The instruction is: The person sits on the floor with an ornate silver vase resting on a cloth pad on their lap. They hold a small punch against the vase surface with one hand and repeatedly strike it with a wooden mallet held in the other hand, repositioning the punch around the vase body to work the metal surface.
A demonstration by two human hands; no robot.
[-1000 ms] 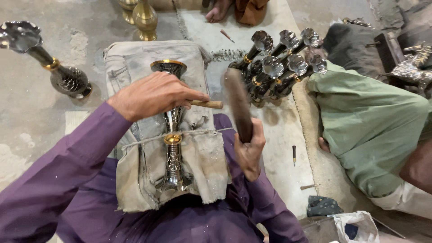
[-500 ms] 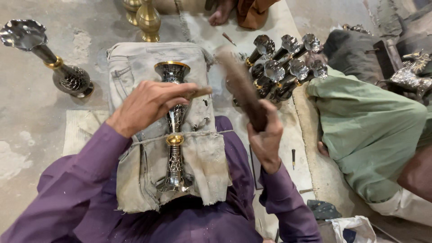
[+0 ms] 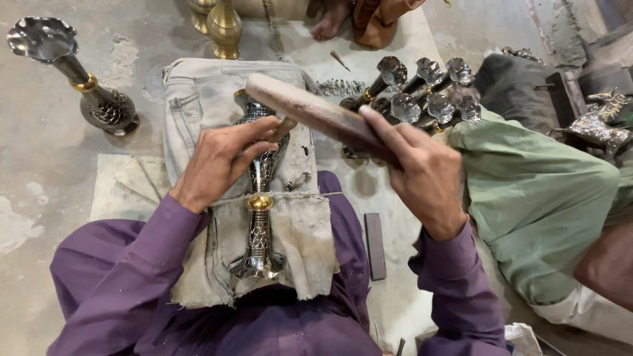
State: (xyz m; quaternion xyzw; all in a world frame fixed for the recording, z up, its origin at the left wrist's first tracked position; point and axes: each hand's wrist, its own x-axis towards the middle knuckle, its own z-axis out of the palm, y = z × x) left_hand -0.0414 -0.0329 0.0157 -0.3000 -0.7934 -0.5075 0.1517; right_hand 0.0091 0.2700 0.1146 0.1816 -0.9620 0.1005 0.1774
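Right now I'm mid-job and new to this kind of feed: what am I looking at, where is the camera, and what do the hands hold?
This is one view, from a camera worn on a person's head, looking down at their lap. There is no machine, just two bare hands in purple sleeves. The left hand pinches a small chisel-like tool against a silver vase with a gold band, which lies on a worn cloth pad across the lap. The right hand grips a wooden mallet raised over the tool. On the floor lie a dark flat bar, a cluster of similar vases and one lone vase at left. Another person's green-clad leg is at right.
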